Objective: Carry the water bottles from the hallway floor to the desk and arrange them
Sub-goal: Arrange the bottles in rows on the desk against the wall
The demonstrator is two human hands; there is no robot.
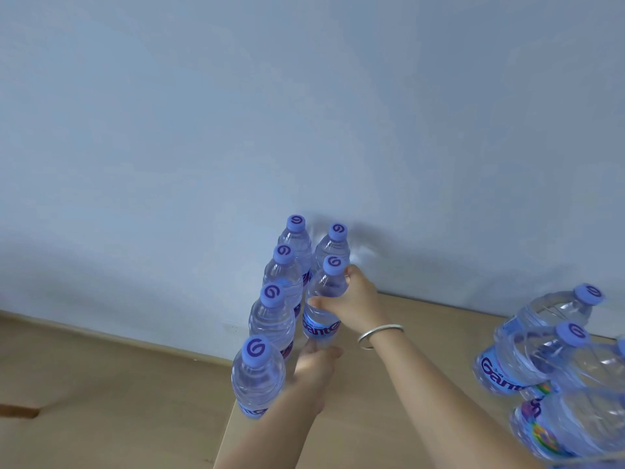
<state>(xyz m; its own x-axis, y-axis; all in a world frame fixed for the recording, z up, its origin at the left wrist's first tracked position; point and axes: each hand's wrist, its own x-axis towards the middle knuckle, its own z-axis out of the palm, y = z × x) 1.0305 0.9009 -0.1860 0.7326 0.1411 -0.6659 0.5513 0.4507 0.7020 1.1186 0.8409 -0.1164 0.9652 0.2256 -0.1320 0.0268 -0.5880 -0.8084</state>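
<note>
Clear water bottles with purple caps stand on the light wooden desk (422,336) against the wall. A left row of several bottles (272,319) runs from the wall towards me. To its right one bottle (333,247) stands by the wall. Just in front of it is another bottle (321,319). My right hand (353,299), a silver bangle on its wrist, grips this bottle's upper body. My left hand (314,367) holds it at the base.
More bottles (541,336) of the same kind crowd the desk's right side, leaning in the wide view. The desk's left edge (226,421) drops to a wood-toned floor (101,384). A pale blue wall (304,113) backs the desk.
</note>
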